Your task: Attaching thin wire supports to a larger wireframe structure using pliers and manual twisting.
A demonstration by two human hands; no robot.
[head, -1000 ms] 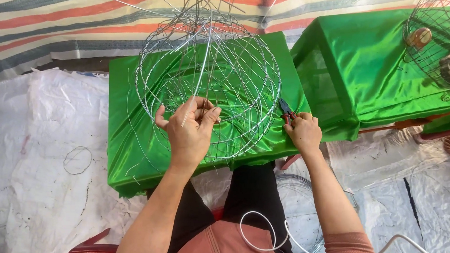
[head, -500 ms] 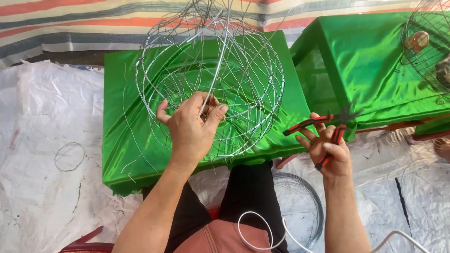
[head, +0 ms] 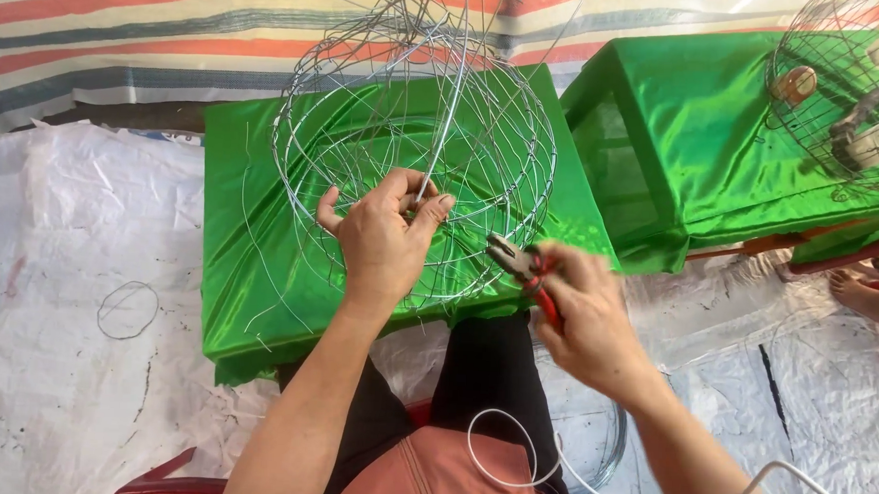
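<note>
Head camera looks down on both hands at work over a low bench draped in shiny green cloth (head: pixel 263 270). The left hand (head: pixel 381 240) is closed in a pinch, thumb and fingertips pressed on a thin strand of a round cage-like frame of bent silver wire (head: pixel 414 149) that stands on the bench directly beyond and around that hand. The right hand (head: pixel 593 325) is wrapped around the red handles of a pair of pliers with dark metal tips (head: pixel 524 269); the tips point toward the left hand and lie just beside the lower right edge of the frame, though whether they touch a wire cannot be told. Well off to the left of the left hand, a small loop of thin wire (head: pixel 128 310) lies on the white woven plastic sheet (head: pixel 55 380) covering the floor. Beyond and to the right of the right hand stands a second green-draped bench (head: pixel 686 148), with another domed wire cage (head: pixel 844 96) on it.
</note>
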